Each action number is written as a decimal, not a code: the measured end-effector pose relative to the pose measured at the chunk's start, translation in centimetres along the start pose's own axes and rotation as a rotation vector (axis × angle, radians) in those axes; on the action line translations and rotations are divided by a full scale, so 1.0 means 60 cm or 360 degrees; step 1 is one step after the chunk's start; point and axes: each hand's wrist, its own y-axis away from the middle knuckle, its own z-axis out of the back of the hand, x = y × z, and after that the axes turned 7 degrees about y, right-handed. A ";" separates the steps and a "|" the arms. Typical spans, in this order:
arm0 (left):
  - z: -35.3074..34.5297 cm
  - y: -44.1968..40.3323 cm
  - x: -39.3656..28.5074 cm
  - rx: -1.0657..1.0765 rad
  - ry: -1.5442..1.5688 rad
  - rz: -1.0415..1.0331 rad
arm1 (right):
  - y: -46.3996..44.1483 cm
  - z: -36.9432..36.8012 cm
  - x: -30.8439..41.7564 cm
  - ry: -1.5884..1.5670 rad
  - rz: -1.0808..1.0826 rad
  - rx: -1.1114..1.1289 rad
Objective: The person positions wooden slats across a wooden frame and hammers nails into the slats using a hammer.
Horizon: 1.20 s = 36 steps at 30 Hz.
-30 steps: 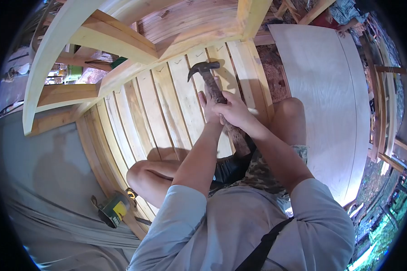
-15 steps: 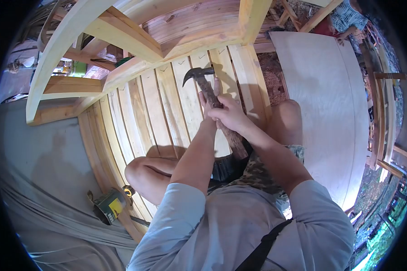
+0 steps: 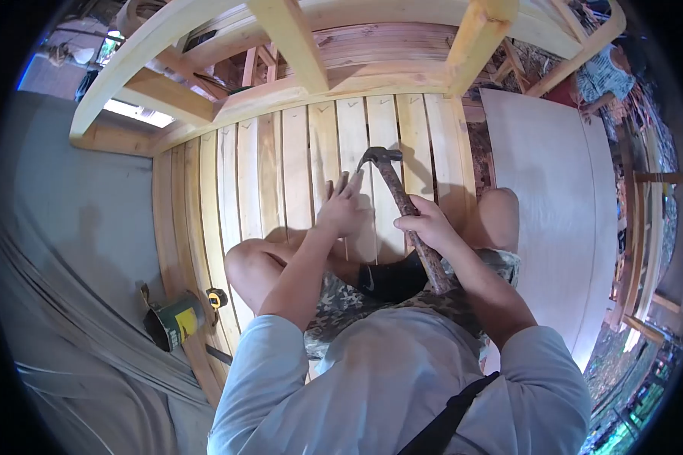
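My right hand point(image 3: 430, 227) is wrapped around the hammer point(image 3: 397, 189), which slants from above my lap point(image 3: 349, 303) out over the wooden slats point(image 3: 296, 167). My left hand point(image 3: 341, 214), fingers loosely spread, is near the hammer; I cannot tell whether it touches the slats.

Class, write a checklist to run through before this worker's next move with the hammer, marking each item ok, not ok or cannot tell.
1. Right hand gripping the hammer by its handle: ok.
2. Left hand well away from the hammer's claw: not ok, the fingertips look close to it.
3. Left hand braced on the slats: cannot tell, contact is unclear.
4. Tape measure away from the hammer: ok, it lies near the tin.
5. Other person apart from the hammer: ok, beyond the pale board.
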 end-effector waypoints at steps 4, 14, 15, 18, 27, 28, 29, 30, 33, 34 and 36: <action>-0.002 0.009 -0.028 0.0025 -0.0015 0.0045 | -0.032 -0.033 0.004 -0.0017 -0.0045 0.0035; 0.001 -0.016 -0.051 0.0453 -0.0090 0.0244 | -0.139 -0.070 0.024 -0.0052 -0.0082 -0.0016; -0.018 -0.018 -0.038 0.0291 -0.0003 0.0205 | -0.131 -0.079 0.042 -0.0048 -0.0103 -0.0048; -0.030 -0.016 -0.031 0.0199 0.0058 0.0160 | -0.122 -0.089 0.054 -0.0024 0.0021 0.0027; -0.049 -0.008 0.011 -0.0048 -0.0033 0.0164 | -0.118 -0.119 0.051 -0.0071 0.0039 0.0104; -0.042 -0.007 0.009 0.0019 -0.0019 0.0168 | -0.119 -0.124 0.055 -0.0075 0.0037 0.0134; -0.033 -0.004 0.005 0.0087 -0.0005 0.0174 | -0.122 -0.128 0.065 -0.0071 0.0050 0.0166; -0.028 -0.002 0.003 0.0154 0.0009 0.0179 | -0.124 -0.130 0.073 -0.0058 0.0051 0.0181; -0.043 -0.001 0.030 0.0203 0.0204 0.0039 | -0.140 -0.144 0.081 -0.0008 0.0088 0.0257; -0.092 -0.013 0.061 0.0063 0.0196 0.0040 | -0.154 -0.144 0.073 -0.0021 0.0063 0.0225; -0.119 -0.020 0.070 -0.0081 0.0200 0.0047 | -0.175 -0.146 0.069 -0.0022 0.0030 0.0197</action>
